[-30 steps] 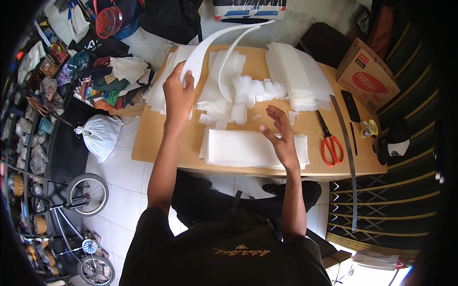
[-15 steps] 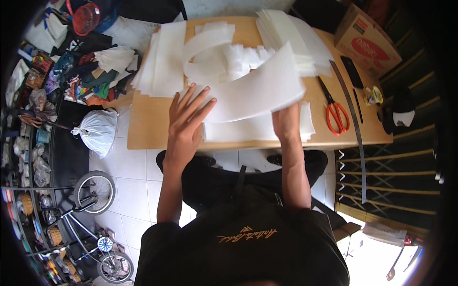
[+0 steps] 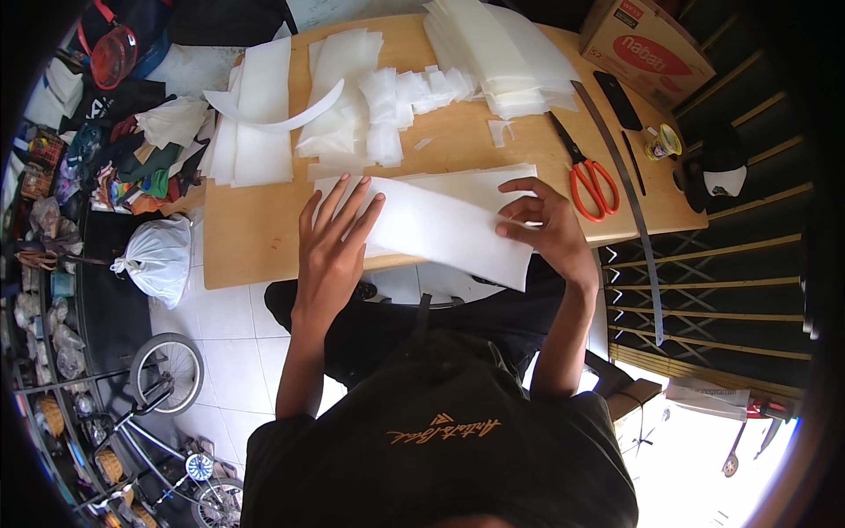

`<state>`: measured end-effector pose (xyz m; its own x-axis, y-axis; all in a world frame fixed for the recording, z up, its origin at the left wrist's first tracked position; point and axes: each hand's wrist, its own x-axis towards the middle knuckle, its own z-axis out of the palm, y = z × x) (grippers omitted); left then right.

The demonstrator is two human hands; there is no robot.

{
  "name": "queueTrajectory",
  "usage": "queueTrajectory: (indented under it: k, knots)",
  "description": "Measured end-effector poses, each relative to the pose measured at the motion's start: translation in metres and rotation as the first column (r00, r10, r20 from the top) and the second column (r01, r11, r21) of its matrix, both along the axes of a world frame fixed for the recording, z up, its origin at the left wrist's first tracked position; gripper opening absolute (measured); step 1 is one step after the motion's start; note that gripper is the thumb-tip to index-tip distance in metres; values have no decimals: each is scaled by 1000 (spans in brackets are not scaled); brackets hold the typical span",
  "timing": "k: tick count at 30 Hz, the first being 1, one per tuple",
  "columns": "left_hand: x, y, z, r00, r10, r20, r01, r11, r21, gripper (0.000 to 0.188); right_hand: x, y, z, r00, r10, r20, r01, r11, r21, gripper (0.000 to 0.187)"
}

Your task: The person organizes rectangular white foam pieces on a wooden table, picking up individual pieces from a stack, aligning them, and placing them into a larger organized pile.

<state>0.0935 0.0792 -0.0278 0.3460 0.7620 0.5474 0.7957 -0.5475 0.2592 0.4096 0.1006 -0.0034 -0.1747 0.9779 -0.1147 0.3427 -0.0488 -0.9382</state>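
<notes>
While the head view shows the loose white sheet lying skewed on the white stack, right corner hanging past its near edge, left hand lies spread at the stack's left end; right hand half-curled at its right end, unclamped, contact unclear. Probably best: anchor left lightly, square right corner, no creasing.

well lit, blown-out glare at lower right, white sheet nearly washed out, bent dark rim

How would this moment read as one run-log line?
left hand: spread, over white sheet | right hand: curled at sheet's right end | orange-handled scissors: lying on table
</notes>
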Motion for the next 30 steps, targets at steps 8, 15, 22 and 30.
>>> queueTrajectory:
  k: [8, 15, 22, 30]
  knots:
    - [-9, 2, -11, 997, -63, -51, 59, 995, -85, 52, 0, 30, -20, 909, -314, 273, 229, 925, 303, 17]
    - [-20, -3, -25, 992, -98, -80, 79, 974, -212, 51, -6, 38, -40, 901, -305, 308, 144, 882, 449, 18]
    - [-14, -9, -13, 995, -97, -22, 88, 958, -273, 50, -38, 25, -25, 678, -295, 673, -277, 746, 605, 62]
    - [-27, 5, -1, 995, -87, 59, 97, 975, -201, 39, -69, 19, -41, 617, -40, 786, -495, 757, 427, 94]
